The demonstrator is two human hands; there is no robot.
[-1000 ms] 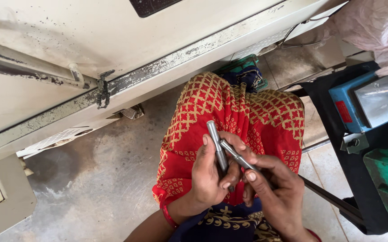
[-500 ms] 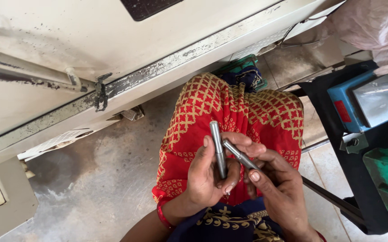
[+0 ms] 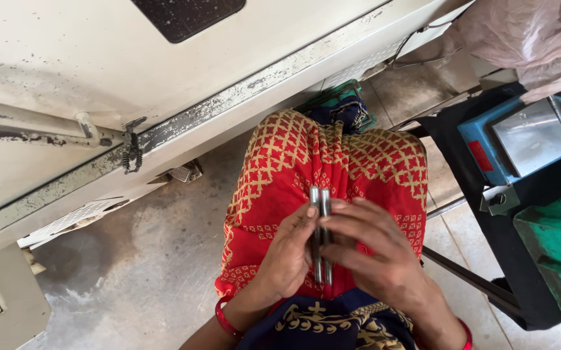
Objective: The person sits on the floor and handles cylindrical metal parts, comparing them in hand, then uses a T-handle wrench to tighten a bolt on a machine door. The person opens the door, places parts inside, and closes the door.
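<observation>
Over my lap, covered in red cloth with a gold pattern (image 3: 280, 168), both hands hold two slim grey metal rods (image 3: 320, 223) side by side and upright. My left hand (image 3: 287, 256) grips them from the left with the thumb against them. My right hand (image 3: 377, 253) closes over them from the right, its fingers laid across their middle. The rods' upper ends stick out above the fingers; their lower ends show between the hands.
A large cream machine body (image 3: 99, 78) with a worn metal edge strip and a spring (image 3: 130, 152) fills the upper left. At right stand a blue box with a metal plate (image 3: 520, 139), a green metal part (image 3: 559, 253) and a black stand. Grey concrete floor (image 3: 131, 272) lies at left.
The two rods were held apart at an angle, one in each hand; now they are brought together, parallel and upright, with both hands closed around them.
</observation>
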